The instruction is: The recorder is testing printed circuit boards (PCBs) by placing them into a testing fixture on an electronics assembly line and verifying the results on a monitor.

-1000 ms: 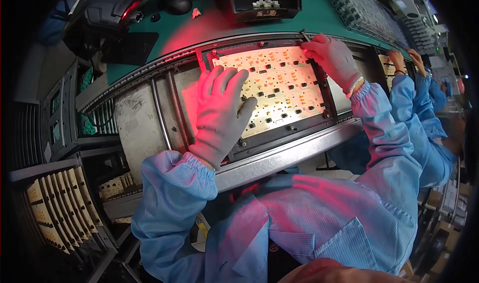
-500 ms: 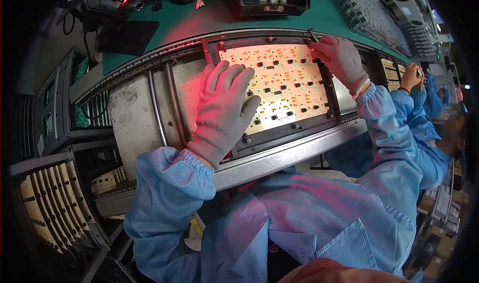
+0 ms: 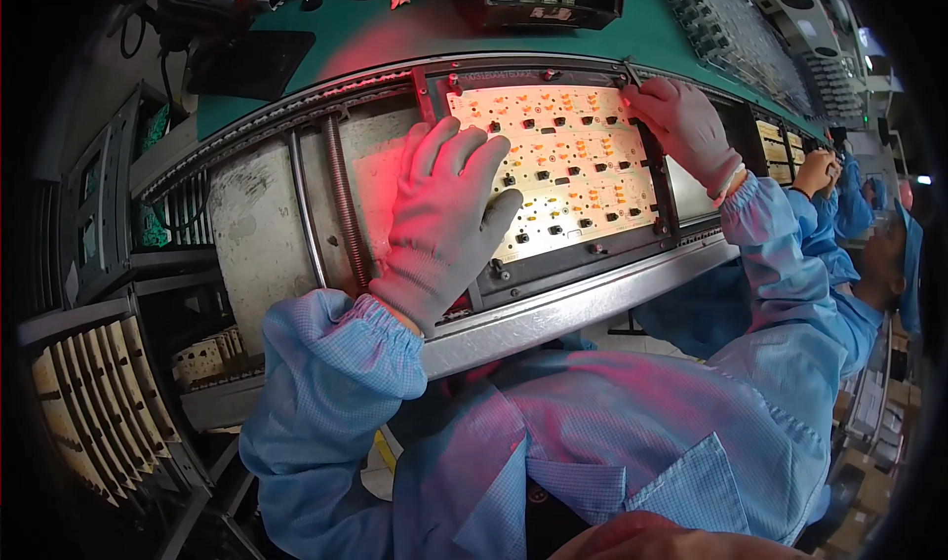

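We have a cream circuit board point(image 3: 585, 183) lying in a black frame point(image 3: 553, 267), with a metal rail point(image 3: 592, 308) along our near side. Our gloved left hand point(image 3: 444, 219) lies over the board's left edge, fingers slightly spread and thumb apart, gripping nothing that we can see. Our right hand point(image 3: 684, 125) is at the far right corner, fingertips bunched — whether they pinch the board or the frame there, we cannot tell. To do this well, we judge that light, even pressure at the edges is best, with the palm off the small dark components point(image 3: 542, 176) and the board level in its frame; a lopsided push could lift a corner or knock a part askew. As for writing, pale characters point(image 3: 509, 78) run along the frame's far edge, left uncopied — the board's own print is too small for us to read, and we make out no brand
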